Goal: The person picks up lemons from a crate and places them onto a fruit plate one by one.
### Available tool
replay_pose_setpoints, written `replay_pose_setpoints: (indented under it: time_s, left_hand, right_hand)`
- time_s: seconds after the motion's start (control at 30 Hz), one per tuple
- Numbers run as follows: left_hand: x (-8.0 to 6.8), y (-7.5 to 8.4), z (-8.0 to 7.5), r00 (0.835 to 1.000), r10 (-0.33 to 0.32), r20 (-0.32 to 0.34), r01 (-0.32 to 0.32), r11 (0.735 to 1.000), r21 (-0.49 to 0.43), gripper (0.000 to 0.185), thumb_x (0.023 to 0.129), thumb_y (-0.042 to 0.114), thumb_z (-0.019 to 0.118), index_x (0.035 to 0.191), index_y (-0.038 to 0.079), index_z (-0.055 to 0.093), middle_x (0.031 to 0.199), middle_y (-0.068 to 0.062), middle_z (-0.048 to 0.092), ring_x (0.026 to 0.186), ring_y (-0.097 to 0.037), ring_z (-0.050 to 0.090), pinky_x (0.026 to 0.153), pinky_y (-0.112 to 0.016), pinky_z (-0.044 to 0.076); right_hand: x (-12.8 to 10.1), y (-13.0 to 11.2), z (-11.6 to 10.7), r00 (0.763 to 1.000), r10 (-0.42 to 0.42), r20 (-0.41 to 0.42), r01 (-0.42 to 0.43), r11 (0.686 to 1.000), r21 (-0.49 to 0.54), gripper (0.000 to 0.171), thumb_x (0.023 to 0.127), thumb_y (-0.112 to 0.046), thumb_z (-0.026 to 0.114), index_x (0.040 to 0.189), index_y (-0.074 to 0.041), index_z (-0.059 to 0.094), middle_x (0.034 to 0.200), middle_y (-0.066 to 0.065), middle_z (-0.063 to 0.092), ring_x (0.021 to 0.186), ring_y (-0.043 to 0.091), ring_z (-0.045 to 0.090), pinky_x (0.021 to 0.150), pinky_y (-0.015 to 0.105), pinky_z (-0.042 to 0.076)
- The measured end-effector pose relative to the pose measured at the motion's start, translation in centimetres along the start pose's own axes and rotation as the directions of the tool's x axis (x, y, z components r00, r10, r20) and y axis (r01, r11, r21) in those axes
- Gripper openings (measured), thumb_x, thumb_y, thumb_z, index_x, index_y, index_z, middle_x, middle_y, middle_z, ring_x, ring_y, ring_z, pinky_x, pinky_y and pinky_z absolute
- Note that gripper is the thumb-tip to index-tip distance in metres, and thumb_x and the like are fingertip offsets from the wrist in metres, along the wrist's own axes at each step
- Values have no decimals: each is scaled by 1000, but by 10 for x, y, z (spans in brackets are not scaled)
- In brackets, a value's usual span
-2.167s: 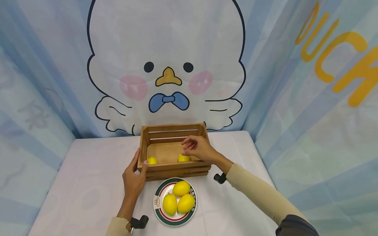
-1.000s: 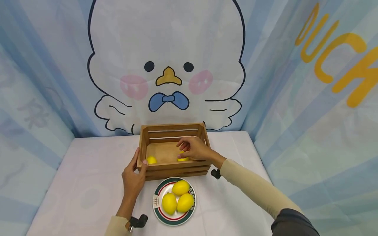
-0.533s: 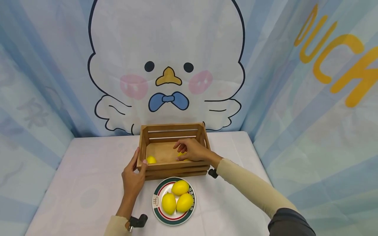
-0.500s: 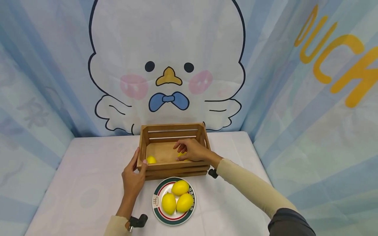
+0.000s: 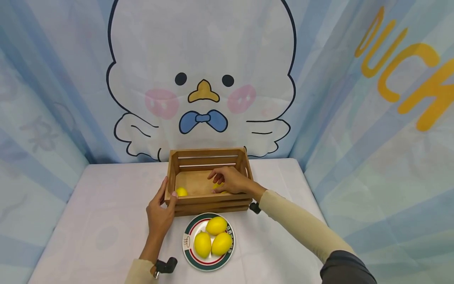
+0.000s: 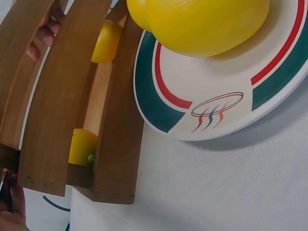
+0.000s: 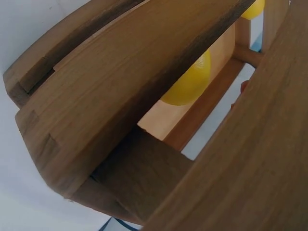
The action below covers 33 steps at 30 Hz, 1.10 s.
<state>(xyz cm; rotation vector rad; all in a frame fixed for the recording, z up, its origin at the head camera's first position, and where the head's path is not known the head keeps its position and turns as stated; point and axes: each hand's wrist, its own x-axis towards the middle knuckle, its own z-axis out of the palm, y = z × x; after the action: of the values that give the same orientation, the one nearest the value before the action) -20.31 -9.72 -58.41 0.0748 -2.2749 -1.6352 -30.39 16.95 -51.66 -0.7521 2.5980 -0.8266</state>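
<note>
A slatted wooden crate [image 5: 213, 205] stands at the back of the table. My left hand [image 5: 161, 215] grips its left end, thumb over the front rim and fingers along the outside. Inside, one lemon [image 5: 182, 192] lies near the front left corner. My right hand [image 5: 232, 181] reaches in over the front right rim with loosely bent fingers, above a second lemon [image 7: 190, 82]. That lemon rests on the crate floor and is partly covered by the hand in the head view. Whether the fingers touch it is unclear. Fingertips [image 6: 43, 36] show through the upper gap in the left wrist view.
Just in front of the crate, a round plate [image 5: 188, 252] with a green and red rim carries three lemons [image 5: 203, 244]. White cloth [image 5: 106, 221] covers the table. Printed curtains [image 5: 202, 39] hang behind the crate and at both sides.
Over the last two seconds my right hand has shifted slightly left and lower over the right-hand lemon, covering more of it. It barely moves in the last half second. The left hand stays on the crate.
</note>
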Motion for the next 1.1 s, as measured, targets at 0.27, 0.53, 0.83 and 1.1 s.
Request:
replay_pose_setpoints:
  time_s: [0.27, 0.53, 0.83, 1.1]
  left_hand:
    - [-1, 0, 1, 1000, -3, -7, 3, 1000, 3, 60, 106, 24, 66, 163, 27, 45, 165, 5, 49, 147, -29, 56, 111, -16, 47]
    - [0, -2, 2, 1000, 14, -9, -14, 1000, -17, 60, 106, 23, 66, 163, 23, 46, 165, 2, 49, 148, -31, 54, 118, -53, 49]
    - [1, 1, 1, 999, 29, -17, -29, 1000, 0, 59, 106, 22, 66, 162, 20, 46, 165, 3, 49, 147, -29, 56, 117, -42, 52]
    - [1, 0, 0, 1000, 21, -16, -21, 1000, 6, 60, 106, 19, 67, 162, 19, 47, 164, 3, 50, 146, -29, 57, 116, -37, 52]
  right_hand:
    - [1, 1, 1, 1000, 10, 10, -10, 1000, 4, 46, 90, -21, 88, 132, -13, 71, 117, 10, 77, 102, 18, 71, 95, 31, 62]
    - [1, 1, 1, 999, 22, 31, -23, 1000, 7, 45, 91, -21, 86, 133, -13, 70, 119, 10, 76, 103, 19, 71, 95, 26, 61]
    - [3, 1, 1, 1000, 24, -5, -24, 999, 26, 47, 91, -29, 86, 132, -12, 70, 117, 10, 76, 104, 22, 71, 95, 29, 61]
    - [0, -3, 3, 998, 9, -70, -6, 999, 38, 41, 92, -30, 85, 128, -16, 71, 114, 6, 76, 103, 20, 70, 95, 29, 61]
